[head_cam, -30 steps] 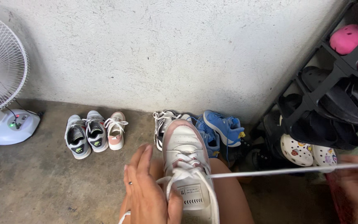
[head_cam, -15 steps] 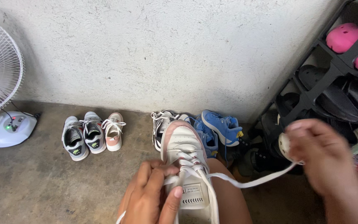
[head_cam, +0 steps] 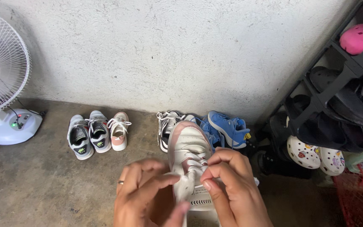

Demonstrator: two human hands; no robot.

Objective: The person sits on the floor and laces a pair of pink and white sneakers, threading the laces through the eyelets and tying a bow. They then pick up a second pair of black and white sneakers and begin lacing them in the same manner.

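- White leather with a pale pink collar makes up the sneaker (head_cam: pixel 188 147) in the head view; it sits low in the middle, toe pointing away toward the wall, resting on the person's lap.
- Left hand (head_cam: pixel 145 195) curls in from the lower left, a ring on one finger, thumb and forefinger stretched toward the tongue; its grip is narrow, pinched at the flat white lace (head_cam: pixel 190 162) beside the eyelets.
- Right hand (head_cam: pixel 232 187) arches over from the lower right, knuckles up, fingertips bent down; its grip is closed on the same lace just over the tongue, the two hands almost touching.
- Smooth toe cap, woven flat lace, a padded tongue with a small printed label.
- Rough grey plaster covers the wall (head_cam: pixel 169 54); the concrete floor (head_cam: pixel 34 180) is mottled and matte.
- Grey sneakers (head_cam: pixel 88 136) and a white and pink shoe (head_cam: pixel 118 131) stand side by side on the floor to the left.
- Blue sneakers (head_cam: pixel 227 128) lie just beyond the held shoe's toe.
- Round white wire-grille fan (head_cam: pixel 3 84) stands at the far left.
- Black shoe rack (head_cam: pixel 337 80) at right holds dark sandals and pink clogs (head_cam: pixel 360 42).
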